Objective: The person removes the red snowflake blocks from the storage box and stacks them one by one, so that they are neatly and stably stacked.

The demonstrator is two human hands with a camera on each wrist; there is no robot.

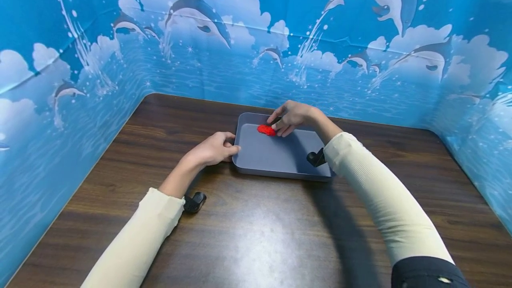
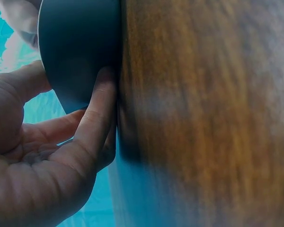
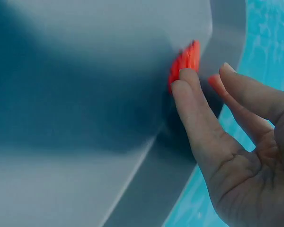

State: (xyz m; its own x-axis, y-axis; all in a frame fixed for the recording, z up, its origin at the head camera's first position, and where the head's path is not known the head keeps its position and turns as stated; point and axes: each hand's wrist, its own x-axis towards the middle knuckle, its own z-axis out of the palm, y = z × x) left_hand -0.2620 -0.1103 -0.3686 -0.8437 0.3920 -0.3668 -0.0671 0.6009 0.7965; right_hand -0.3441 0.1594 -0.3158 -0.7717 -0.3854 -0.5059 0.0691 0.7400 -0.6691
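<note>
A grey rectangular baking tray (image 1: 280,151) lies on the table. My left hand (image 1: 214,148) grips its left side, the thumb at the rim and the other fingers against the outer wall. That wall fills the upper left of the left wrist view, close to the fingers. Near the tray's far left corner sits a small red piece (image 1: 266,130) with an uneven edge; the right wrist view shows ridges on it. My right hand (image 1: 294,117) reaches down over the tray. Two of its fingertips (image 3: 181,86) are right at the red piece, while others stand apart from it.
The dark brown wooden table (image 1: 256,230) extends around the tray. A blue curtain (image 1: 240,70) printed with dolphins and clouds encloses its back and sides. Small black wrist devices show at the left cuff (image 1: 194,202) and right cuff (image 1: 316,158).
</note>
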